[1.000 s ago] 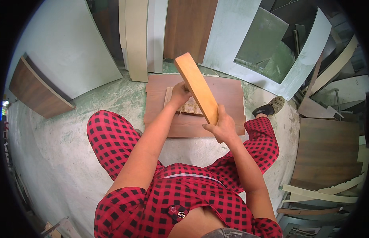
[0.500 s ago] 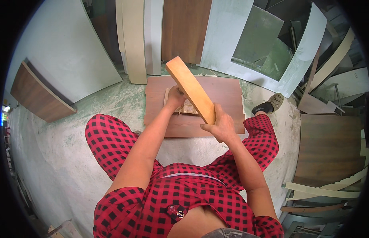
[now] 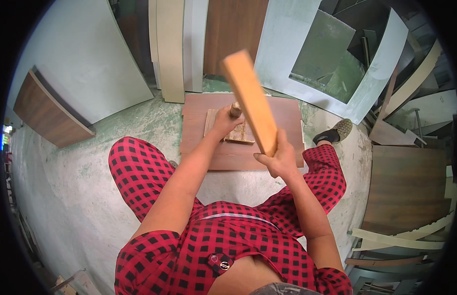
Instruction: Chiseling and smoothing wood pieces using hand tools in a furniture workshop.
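Note:
My right hand [image 3: 279, 157] is closed round the near end of a thick, orange-brown wooden bar [image 3: 253, 105]. The bar slants up and away to the left, its far end raised and slightly blurred. In my closed left hand [image 3: 224, 123] is an upright chisel-like tool with a round wooden handle [image 3: 235, 109]; its lower part is hidden. Beneath that hand lies a small, rough-cut wooden block [image 3: 242, 136], partly covered by the hand and the bar. Block and hand are over a reddish-brown board [image 3: 194, 152] on the floor, between my spread legs.
Large pale panels [image 3: 86, 64] and a brown panel [image 3: 236, 37] stand at the back. A pale frame with a cut-out opening [image 3: 272, 51] leans at back right. Boards and offcuts [image 3: 405, 189] crowd the right side. My shoe [image 3: 334, 132] is right of the board.
The wooden bar has swung up and to the right, with my right hand shifting slightly right and up. The tool's handle top now shows above my left hand.

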Motion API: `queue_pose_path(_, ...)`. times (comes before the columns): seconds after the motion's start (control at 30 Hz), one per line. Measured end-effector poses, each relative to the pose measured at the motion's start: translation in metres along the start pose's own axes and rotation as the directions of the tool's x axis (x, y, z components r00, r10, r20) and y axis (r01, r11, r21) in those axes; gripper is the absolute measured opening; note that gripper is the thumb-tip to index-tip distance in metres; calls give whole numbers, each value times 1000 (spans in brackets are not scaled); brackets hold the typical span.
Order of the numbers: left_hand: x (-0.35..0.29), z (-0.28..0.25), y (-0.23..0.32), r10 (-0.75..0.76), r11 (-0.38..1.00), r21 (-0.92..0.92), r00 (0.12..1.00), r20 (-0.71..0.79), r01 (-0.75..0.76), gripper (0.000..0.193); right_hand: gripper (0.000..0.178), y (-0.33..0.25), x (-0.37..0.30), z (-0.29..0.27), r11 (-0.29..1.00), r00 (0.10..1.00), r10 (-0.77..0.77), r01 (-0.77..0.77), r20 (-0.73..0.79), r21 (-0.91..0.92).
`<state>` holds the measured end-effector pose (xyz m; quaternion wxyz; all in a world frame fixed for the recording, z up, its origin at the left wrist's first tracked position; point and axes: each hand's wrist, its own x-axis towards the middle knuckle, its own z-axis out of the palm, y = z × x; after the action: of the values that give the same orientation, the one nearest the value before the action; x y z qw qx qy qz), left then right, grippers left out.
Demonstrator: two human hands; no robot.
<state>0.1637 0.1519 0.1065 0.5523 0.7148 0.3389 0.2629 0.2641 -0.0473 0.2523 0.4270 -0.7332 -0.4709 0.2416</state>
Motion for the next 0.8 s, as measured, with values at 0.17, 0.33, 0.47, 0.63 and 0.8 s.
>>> queue_pose_path(0.17, 1, 1, -9, 80, 986, 144, 997, 5, -80, 31, 83, 4, 3, 4, 951, 974, 172, -126, 146, -282)
queue_pose_path(0.33, 2, 9, -7, 74, 992, -102, 996, -45, -78, 30, 84, 1, -1, 0, 994, 999, 20, -17, 29, -104)
queue_pose_path(0.47, 10, 5, -28, 32, 983, -178, 999, -21, -35, 31, 83, -11, 1, -3, 998, 999, -41, 41, -3, -38)
queue_pose_path(0.63, 10, 6, -21, 35, 999, -6, 999, -1, -35, 35, 82, -6, 2, -5, 998, 1000, 22, -21, -11, 63)
queue_pose_path(0.8, 5, 3, -8, 72, 989, 133, 996, -55, -64, 35, 81, 0, 5, -5, 980, 999, 51, -50, 3, 192)
